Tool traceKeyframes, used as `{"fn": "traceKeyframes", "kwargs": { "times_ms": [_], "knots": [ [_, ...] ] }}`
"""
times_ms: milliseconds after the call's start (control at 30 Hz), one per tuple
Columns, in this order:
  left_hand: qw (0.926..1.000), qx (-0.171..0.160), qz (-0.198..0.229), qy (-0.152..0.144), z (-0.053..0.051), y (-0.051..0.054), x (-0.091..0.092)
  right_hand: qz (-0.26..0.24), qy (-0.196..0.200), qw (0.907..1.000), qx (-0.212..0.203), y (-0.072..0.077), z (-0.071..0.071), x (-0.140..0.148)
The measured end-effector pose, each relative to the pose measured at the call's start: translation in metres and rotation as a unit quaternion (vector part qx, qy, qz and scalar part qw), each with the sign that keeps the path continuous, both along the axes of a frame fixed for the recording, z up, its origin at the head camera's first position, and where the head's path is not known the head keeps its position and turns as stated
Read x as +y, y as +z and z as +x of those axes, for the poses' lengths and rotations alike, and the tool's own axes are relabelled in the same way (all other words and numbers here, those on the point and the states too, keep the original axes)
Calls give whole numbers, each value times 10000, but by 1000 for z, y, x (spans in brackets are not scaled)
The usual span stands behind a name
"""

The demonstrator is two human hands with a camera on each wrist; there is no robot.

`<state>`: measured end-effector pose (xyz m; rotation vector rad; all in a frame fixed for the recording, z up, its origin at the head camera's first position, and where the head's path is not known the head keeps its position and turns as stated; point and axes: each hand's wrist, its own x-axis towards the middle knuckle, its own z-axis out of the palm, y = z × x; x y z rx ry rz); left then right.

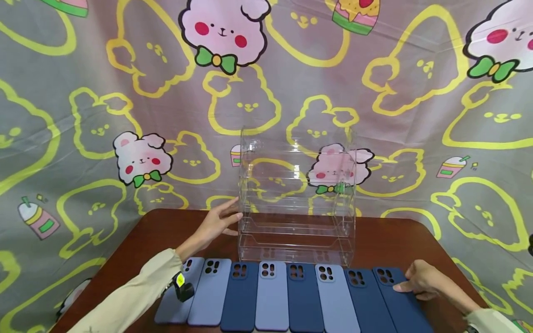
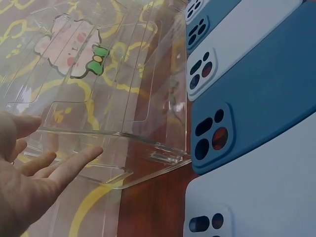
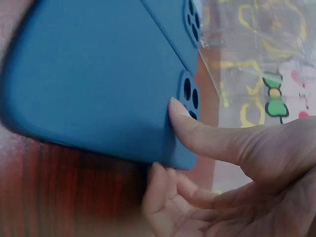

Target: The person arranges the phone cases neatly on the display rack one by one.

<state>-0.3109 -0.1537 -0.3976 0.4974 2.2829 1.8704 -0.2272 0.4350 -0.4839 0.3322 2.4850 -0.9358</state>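
A clear plastic tiered rack (image 1: 296,226) stands upright at the middle of the table. My left hand (image 1: 217,221) is at the rack's left side with fingers extended; in the left wrist view that hand (image 2: 37,173) appears beside the clear panels, and I cannot tell whether it touches them. The rightmost dark blue phone case (image 1: 405,300) lies at the end of a row. My right hand (image 1: 429,280) pinches its right edge near the camera cutouts. In the right wrist view, the thumb (image 3: 197,133) lies on the case's face and the other fingers are at its edge.
Several more phone cases lie side by side along the table's front, among them a light blue case (image 1: 272,300) and a dark blue case (image 1: 306,303). The brown table (image 1: 166,231) meets a cartoon-patterned cloth (image 1: 266,83) behind the rack.
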Motion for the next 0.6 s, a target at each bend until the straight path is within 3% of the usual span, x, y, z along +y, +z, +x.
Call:
{"fn": "traceKeyframes", "kwargs": {
  "times_ms": [133, 300, 367, 433, 533, 600],
  "knots": [
    [10000, -63, -1, 24, 0, 0, -1, -727, 150, 9972, -136, -8, -3, 20],
    [9999, -87, 9, 81, 1, 0, -2, -1760, -201, 9827, -547, -39, -22, 59],
    [10000, -29, 0, 72, 1, 0, -1, -2018, -153, 9768, -694, -40, -26, 69],
    [10000, 29, 25, 62, 0, 1, -1, -1971, -123, 9786, -579, -21, -18, 58],
    [9998, 142, 111, 16, -1, 4, -1, -1979, 140, 9795, -357, 30, 2, 26],
    [9997, 175, 194, -21, -1, 7, -1, -1967, 104, 9802, -194, 56, 11, 11]
  ]
}}
